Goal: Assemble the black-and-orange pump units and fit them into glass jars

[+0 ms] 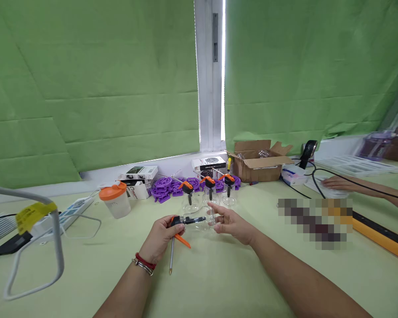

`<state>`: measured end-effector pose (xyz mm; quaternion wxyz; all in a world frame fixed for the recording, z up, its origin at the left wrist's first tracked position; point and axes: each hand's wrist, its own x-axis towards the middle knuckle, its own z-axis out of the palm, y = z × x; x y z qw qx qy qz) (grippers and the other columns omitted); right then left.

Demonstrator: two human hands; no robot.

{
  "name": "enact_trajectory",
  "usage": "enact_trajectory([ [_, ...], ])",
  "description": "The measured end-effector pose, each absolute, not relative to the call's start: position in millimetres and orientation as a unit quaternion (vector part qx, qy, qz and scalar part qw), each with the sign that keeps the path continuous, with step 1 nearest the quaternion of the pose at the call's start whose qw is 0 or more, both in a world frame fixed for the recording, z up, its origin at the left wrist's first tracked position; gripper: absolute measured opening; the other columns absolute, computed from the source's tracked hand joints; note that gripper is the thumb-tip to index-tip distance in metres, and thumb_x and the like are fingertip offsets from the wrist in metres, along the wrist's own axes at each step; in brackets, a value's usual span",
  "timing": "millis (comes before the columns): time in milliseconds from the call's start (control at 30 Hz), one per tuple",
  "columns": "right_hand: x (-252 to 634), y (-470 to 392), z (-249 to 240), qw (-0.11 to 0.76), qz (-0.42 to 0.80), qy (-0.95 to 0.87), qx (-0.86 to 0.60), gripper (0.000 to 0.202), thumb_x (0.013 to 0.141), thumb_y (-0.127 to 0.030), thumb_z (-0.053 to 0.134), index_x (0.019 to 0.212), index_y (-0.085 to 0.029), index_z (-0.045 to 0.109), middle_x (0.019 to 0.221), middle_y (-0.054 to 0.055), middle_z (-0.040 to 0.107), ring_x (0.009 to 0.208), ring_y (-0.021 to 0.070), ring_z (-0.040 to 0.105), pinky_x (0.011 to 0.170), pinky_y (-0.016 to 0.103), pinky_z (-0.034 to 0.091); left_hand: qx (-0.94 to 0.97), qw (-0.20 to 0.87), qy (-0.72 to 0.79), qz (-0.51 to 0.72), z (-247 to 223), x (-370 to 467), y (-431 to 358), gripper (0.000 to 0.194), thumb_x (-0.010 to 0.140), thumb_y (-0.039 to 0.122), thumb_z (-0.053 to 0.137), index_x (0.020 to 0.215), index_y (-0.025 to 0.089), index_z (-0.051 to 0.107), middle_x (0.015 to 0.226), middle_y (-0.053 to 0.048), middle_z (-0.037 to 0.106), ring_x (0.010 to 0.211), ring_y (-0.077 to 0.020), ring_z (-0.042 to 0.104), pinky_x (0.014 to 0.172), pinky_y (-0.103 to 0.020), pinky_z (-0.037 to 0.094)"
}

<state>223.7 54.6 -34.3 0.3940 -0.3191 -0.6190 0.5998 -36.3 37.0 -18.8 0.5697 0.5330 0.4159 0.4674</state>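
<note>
The left hand (166, 232) grips the black cap (176, 222) of a clear bottle (199, 221), held sideways near the table's middle; the right hand (228, 224) has its fingers round the base. Just beyond, three capped bottles (210, 196) stand on the pale green table (252, 274). Purple parts (164, 187) lie farther left, an open carton (260, 163) far right. Green sheets (96, 75) cover the window.

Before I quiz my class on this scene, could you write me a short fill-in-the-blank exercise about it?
The cup has a lid coloured ____.
The held vessel's black top is gripped by the hand on the ____.
Similar vessels standing behind it number ____.

orange; left; three
</note>
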Motion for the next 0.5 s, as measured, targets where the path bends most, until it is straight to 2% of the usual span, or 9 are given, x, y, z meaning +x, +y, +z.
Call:
enact_trajectory([
  [100, 224.0, 55.4, -33.5, 0.387, 0.6, -0.615, -0.335, 0.074, 0.07, -0.038, 0.07, 0.135, -0.028, 0.036, 0.113, 0.008, 0.048, 0.079, 0.0134, 0.056, 0.064, 0.026, 0.046, 0.539, 0.567, 0.417, 0.463, -17.5, -35.4, 36.0, 0.025, 0.065, 0.027, 0.073, 0.084, 0.014, 0.065, 0.072, -0.002, 0.063, 0.067, -0.0124, 0.056, 0.072, -0.028, 0.045],
  [167, 222.7, 55.5, -32.7, 0.381, 0.603, -0.614, -0.338, 0.066, 0.073, -0.044, 0.065, 0.131, -0.022, 0.042, 0.097, 0.006, 0.055, 0.072, 0.0129, 0.058, 0.058, 0.025, 0.045, 0.542, 0.564, 0.417, 0.462, -15.2, -33.9, 34.8, 0.025, 0.064, 0.027, 0.073, 0.083, 0.014, 0.065, 0.071, -0.001, 0.063, 0.067, -0.0122, 0.056, 0.071, -0.027, 0.045],
  [300, 218.5, 57.2, -35.4, 0.362, 0.622, -0.599, -0.35, 0.052, 0.077, -0.059, 0.051, 0.104, -0.015, 0.056, 0.07, 0.003, 0.058, 0.053, 0.0111, 0.056, 0.045, 0.021, 0.039, 0.538, 0.559, 0.429, 0.462, -11.5, -31.3, 32.8, 0.029, 0.06, 0.026, 0.076, 0.084, 0.014, 0.064, 0.071, 0.0, 0.062, 0.068, -0.0122, 0.056, 0.07, -0.026, 0.045],
  [400, 217.0, 60.0, -41.7, 0.348, 0.623, -0.587, -0.382, 0.058, 0.078, -0.068, 0.038, 0.085, -0.013, 0.057, 0.061, 0.003, 0.059, 0.041, 0.0095, 0.051, 0.037, 0.02, 0.034, 0.54, 0.557, 0.43, 0.462, -12.8, -30.7, 33.5, 0.032, 0.059, 0.025, 0.077, 0.086, 0.014, 0.064, 0.074, 0.0, 0.062, 0.07, -0.0127, 0.057, 0.071, -0.027, 0.046],
  [500, 216.6, 61.8, -46.4, 0.325, 0.61, -0.602, -0.4, 0.07, 0.079, -0.072, 0.024, 0.066, -0.012, 0.056, 0.045, 0.002, 0.052, 0.032, 0.0076, 0.043, 0.034, 0.019, 0.028, 0.542, 0.56, 0.426, 0.46, -15.3, -30.5, 35.0, 0.033, 0.059, 0.025, 0.077, 0.087, 0.014, 0.064, 0.075, -0.001, 0.062, 0.072, -0.0133, 0.057, 0.072, -0.027, 0.046],
])
